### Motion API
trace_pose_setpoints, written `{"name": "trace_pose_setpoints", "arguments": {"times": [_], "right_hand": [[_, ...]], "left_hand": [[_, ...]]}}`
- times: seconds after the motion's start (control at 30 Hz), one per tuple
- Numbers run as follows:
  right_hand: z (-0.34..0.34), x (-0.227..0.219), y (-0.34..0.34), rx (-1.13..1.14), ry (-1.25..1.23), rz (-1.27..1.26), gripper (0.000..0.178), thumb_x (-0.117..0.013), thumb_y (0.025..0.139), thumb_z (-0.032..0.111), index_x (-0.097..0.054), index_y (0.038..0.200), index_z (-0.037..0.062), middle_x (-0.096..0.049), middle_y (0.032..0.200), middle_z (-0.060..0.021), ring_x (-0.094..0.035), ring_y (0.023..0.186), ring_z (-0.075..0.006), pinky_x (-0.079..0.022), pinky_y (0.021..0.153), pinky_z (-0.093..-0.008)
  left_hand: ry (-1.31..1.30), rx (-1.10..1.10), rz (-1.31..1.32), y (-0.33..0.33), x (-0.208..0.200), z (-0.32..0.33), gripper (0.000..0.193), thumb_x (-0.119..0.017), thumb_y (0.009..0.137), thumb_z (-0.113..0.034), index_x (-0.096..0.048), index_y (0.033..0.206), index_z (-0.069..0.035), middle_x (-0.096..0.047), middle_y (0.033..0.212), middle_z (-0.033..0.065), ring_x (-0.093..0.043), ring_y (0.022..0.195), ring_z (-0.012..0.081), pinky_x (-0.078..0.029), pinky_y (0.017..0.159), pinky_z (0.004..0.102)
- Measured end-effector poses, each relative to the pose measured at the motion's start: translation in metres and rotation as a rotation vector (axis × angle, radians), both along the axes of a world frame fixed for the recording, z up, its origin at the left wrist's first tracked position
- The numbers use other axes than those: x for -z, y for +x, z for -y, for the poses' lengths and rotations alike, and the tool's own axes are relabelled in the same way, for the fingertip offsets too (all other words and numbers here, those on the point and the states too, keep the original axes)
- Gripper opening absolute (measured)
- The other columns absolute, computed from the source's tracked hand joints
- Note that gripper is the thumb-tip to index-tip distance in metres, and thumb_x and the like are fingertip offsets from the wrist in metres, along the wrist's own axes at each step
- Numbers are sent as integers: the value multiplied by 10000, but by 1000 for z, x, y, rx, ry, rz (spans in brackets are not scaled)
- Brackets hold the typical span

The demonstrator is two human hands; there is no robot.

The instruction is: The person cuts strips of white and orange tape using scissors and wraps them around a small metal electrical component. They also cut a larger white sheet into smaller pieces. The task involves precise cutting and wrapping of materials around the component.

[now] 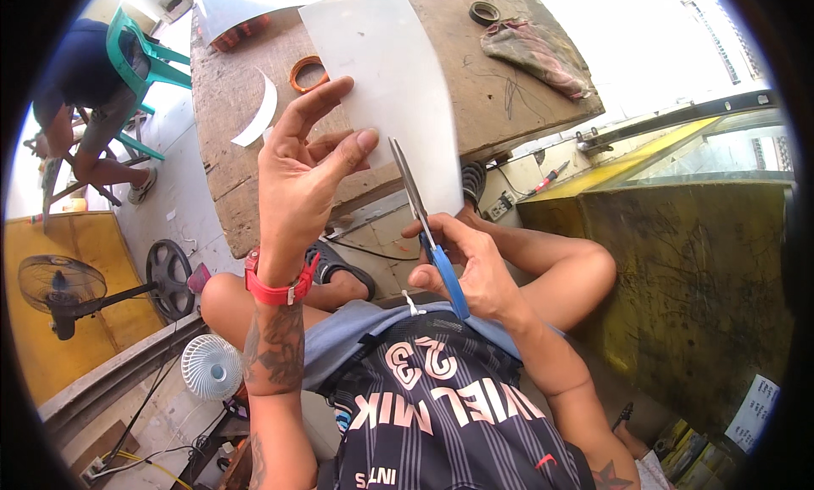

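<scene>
My right hand (475,265) grips a pair of scissors (451,285) by its blue handle. The metal blades point up and away from me, nearly together. A frosted, translucent sheet (394,66) lies across the wooden table (229,172), its near end hanging over the edge beside the scissors. My left hand (297,172) is raised over the sheet's left edge, thumb and index finger apart, with nothing visible between them. To its left, a curved white strip (261,113) rests on the table. Beyond the fingertips sits an orange-brown ring (297,69), like a tape roll.
A dark tape roll (484,13) and a crumpled rag (530,53) lie at the table's far right. Left of me stand a black fan (64,286) and a small white fan (212,367). Another person (80,75) bends by a green chair (136,66). A dark panel (678,270) stands at right.
</scene>
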State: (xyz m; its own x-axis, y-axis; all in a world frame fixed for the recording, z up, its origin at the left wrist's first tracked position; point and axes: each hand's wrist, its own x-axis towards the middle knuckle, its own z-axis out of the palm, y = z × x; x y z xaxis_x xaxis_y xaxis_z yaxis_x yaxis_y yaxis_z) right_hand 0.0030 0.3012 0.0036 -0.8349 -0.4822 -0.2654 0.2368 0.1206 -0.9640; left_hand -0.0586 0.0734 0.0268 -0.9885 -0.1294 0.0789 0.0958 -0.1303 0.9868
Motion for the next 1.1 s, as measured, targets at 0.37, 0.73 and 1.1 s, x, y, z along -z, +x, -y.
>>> {"name": "trace_pose_setpoints", "arguments": {"times": [0.37,0.73,1.1], "right_hand": [[0,6,2,-11,55,-70,643,-885,842,458,-663,1226,-7,-637,758,-28,-613,715,-86,-517,679,-273],[4,6,-1,12,9,9,619,-892,869,363,-623,1282,-12,-598,847,3,-550,768,-57,-449,690,-212],[2,7,-2,5,23,16,663,-897,852,414,-621,1278,-13,-601,840,-2,-570,776,-67,-456,700,-215]], "left_hand": [[-45,-41,-64,0,0,-2,562,-802,906,-17,-569,1412,50,-614,1413,190,-741,1010,202,-627,783,285],[-6,15,36,9,2,-9,550,-799,908,-17,-572,1405,49,-599,1441,186,-745,998,180,-624,781,272],[-11,22,43,11,5,-10,573,-830,899,-56,-575,1402,47,-602,1440,186,-746,989,175,-629,790,271]]}}
